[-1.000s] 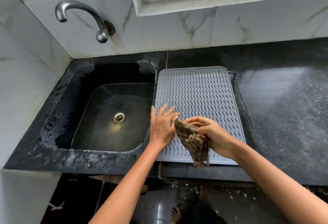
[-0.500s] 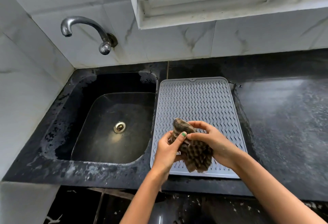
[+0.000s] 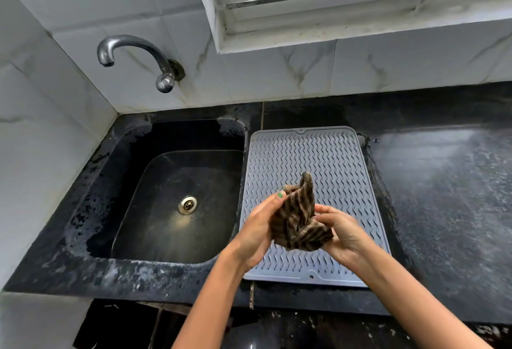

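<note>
A crumpled brown striped cloth (image 3: 297,218) is held between both hands above the near part of a grey ribbed drying mat (image 3: 327,160). My left hand (image 3: 256,227) grips the cloth's left side, thumb on top of it. My right hand (image 3: 343,231) holds the cloth's right lower side with curled fingers. One corner of the cloth sticks up. The mat lies flat on the black counter, right beside the sink.
A black sink (image 3: 177,204) with a metal drain (image 3: 187,204) lies left of the mat. A curved metal tap (image 3: 138,55) juts from the tiled wall above it. Wet black counter (image 3: 448,199) stretches to the right. A window sill runs above.
A second ago only my right hand held the hanging cloth while the left hovered open. Now both hands hold it bunched up, and the camera has tilted upward.
</note>
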`<move>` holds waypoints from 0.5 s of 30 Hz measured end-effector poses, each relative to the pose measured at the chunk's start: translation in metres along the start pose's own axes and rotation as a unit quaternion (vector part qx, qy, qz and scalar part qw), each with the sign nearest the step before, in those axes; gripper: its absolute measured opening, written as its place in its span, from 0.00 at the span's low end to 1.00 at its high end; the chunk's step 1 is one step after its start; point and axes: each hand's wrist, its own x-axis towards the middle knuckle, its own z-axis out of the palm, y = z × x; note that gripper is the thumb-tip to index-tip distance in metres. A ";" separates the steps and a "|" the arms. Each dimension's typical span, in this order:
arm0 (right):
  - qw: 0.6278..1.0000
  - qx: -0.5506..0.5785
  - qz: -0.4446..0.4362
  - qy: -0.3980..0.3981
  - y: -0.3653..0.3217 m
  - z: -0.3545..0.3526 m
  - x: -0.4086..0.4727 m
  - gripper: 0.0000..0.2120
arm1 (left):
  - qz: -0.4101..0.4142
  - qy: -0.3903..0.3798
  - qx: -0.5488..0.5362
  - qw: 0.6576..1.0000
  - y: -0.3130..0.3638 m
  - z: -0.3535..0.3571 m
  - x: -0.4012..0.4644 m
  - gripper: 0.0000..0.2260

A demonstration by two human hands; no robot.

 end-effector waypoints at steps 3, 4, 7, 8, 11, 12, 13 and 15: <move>0.988 -0.129 -0.080 0.016 0.001 0.008 -0.004 0.09 | 0.023 0.098 0.046 0.994 -0.005 0.006 0.008 0.11; 0.978 -0.179 -0.109 0.010 -0.001 0.011 -0.007 0.09 | 0.036 0.121 0.059 0.990 -0.007 0.006 0.010 0.10; 0.953 -0.265 -0.140 -0.055 -0.003 0.019 -0.013 0.11 | 0.079 0.142 0.107 0.981 -0.009 0.007 0.014 0.06; 0.949 -0.277 -0.141 -0.061 -0.002 0.020 -0.011 0.12 | 0.086 0.141 0.118 0.979 -0.009 0.009 0.014 0.05; 0.942 -0.297 -0.143 -0.055 -0.007 0.022 -0.007 0.07 | 0.099 0.163 0.129 0.973 -0.008 0.009 0.015 0.04; 0.939 -0.308 -0.141 -0.061 -0.009 0.021 -0.007 0.07 | 0.101 0.171 0.129 0.972 -0.006 0.006 0.016 0.04; 0.935 -0.321 -0.134 -0.072 -0.013 0.020 -0.007 0.08 | 0.100 0.176 0.130 0.971 -0.004 0.003 0.016 0.04; 0.923 -0.348 -0.122 -0.108 -0.021 0.016 -0.007 0.08 | 0.096 0.181 0.135 0.969 0.001 -0.003 0.017 0.04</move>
